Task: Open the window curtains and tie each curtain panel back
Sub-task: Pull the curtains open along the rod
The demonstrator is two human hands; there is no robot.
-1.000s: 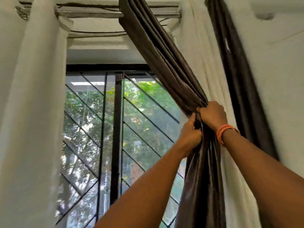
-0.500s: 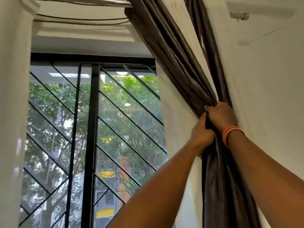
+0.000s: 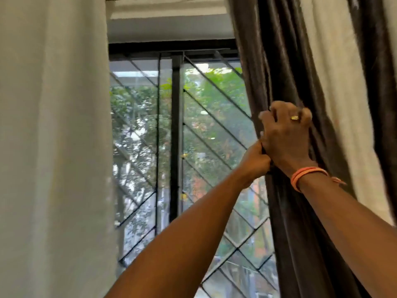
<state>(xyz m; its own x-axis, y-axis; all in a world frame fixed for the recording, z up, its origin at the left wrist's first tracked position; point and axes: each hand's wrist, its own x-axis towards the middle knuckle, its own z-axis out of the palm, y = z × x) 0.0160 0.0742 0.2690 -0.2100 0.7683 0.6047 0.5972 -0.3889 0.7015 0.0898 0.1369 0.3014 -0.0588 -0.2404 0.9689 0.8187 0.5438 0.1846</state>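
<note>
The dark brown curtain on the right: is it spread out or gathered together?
Gathered. The dark brown curtain is bunched into narrow folds where the left hand and right hand grip it, beside the bare window grille.

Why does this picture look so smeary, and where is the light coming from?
Head view: daylight comes through the window, so the dark curtain and both forearms read dim against it. The trees outside and the diagonal grille are smeared, likely by camera motion. The right hand and left hand, gripping the curtain, are soft-edged. The pale curtain shows almost no texture.
</note>
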